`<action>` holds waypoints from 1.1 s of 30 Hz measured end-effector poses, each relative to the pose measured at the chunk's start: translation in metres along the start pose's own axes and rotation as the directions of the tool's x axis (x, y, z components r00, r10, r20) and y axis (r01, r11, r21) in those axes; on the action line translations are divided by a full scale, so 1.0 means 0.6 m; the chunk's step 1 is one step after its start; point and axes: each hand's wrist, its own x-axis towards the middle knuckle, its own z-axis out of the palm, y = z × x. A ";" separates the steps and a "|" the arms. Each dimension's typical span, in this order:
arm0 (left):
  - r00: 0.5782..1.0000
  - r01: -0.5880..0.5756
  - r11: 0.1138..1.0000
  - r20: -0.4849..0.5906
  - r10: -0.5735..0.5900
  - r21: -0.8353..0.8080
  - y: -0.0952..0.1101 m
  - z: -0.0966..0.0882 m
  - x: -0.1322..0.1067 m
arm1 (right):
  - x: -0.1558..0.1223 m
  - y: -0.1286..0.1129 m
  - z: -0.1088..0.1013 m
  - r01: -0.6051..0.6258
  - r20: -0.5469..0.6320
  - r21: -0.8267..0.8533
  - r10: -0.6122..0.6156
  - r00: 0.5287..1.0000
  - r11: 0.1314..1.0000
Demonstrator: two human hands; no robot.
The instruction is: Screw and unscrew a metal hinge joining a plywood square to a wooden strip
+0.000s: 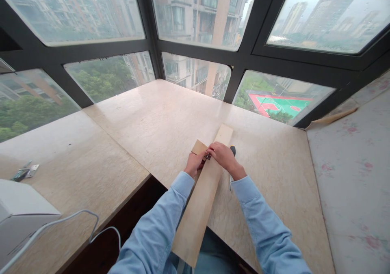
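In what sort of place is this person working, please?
Probably a home, perhaps an enclosed balcony or window corner on an upper floor: dark-framed windows look down on a sports court, and a floral-patterned wall stands at the right.

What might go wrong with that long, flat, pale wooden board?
The long, flat, pale wooden board sticks out past the edge of the cream marbled tabletop, so a bump on that end might tip it. The tiny shiny metal piece at the fingertips of the left hand and right hand could slip and drop. The rounded black-and-yellow tool handle lies beside the right hand, so it might get knocked.
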 end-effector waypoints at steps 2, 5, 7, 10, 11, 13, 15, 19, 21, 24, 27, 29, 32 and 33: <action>1.000 0.000 1.000 -0.009 0.000 0.003 0.002 0.001 -0.001 | -0.002 -0.002 -0.003 0.012 -0.009 -0.011 -0.012 1.000 1.000; 1.000 0.005 1.000 -0.016 -0.004 0.007 0.003 0.002 -0.002 | -0.003 -0.005 -0.004 0.024 -0.015 -0.015 -0.024 1.000 1.000; 1.000 0.000 1.000 -0.011 0.000 0.000 0.003 0.003 -0.002 | -0.002 -0.004 -0.004 0.043 -0.012 0.004 -0.043 0.999 0.999; 1.000 -0.006 1.000 -0.004 0.006 -0.009 0.001 0.002 -0.001 | -0.001 0.002 0.000 0.086 -0.031 0.080 -0.084 0.996 0.993; 1.000 -0.005 1.000 -0.001 0.005 -0.011 0.000 0.002 0.000 | 0.000 0.006 0.002 0.100 -0.043 0.114 -0.095 0.995 0.989; 1.000 -0.003 1.000 0.007 0.003 -0.018 -0.001 0.001 0.000 | 0.002 0.013 0.009 0.121 -0.067 0.181 -0.111 0.992 0.976; 1.000 -0.003 0.999 0.024 0.004 -0.032 -0.002 0.000 -0.001 | 0.005 0.019 0.016 0.119 -0.089 0.227 -0.100 0.991 0.967; 0.999 -0.011 1.000 0.036 0.012 -0.026 0.000 -0.002 -0.004 | 0.006 0.021 0.025 0.025 -0.094 0.185 -0.008 0.996 0.982; 1.000 -0.010 1.000 0.023 0.011 -0.004 0.001 -0.001 -0.005 | 0.006 0.019 0.023 -0.010 -0.077 0.131 0.020 0.997 0.991; 1.000 -0.003 1.000 0.012 0.003 0.011 0.002 -0.001 -0.003 | 0.005 0.016 0.016 -0.003 -0.058 0.107 0.009 0.998 0.994; 1.000 -0.006 1.000 0.012 0.006 0.020 0.000 -0.001 0.000 | 0.005 0.017 0.011 0.037 -0.057 0.130 -0.029 0.998 0.991; 1.000 -0.012 1.000 0.018 0.011 0.018 -0.001 -0.001 0.001 | 0.004 0.018 0.009 0.069 -0.073 0.155 -0.058 0.996 0.985; 1.000 -0.014 1.000 0.013 0.014 0.008 -0.002 -0.001 0.002 | 0.003 0.020 0.011 0.137 -0.103 0.202 -0.118 0.988 0.970; 1.000 -0.013 1.000 0.010 0.013 0.004 -0.002 -0.001 0.002 | 0.003 0.020 0.013 0.155 -0.109 0.216 -0.134 0.985 0.964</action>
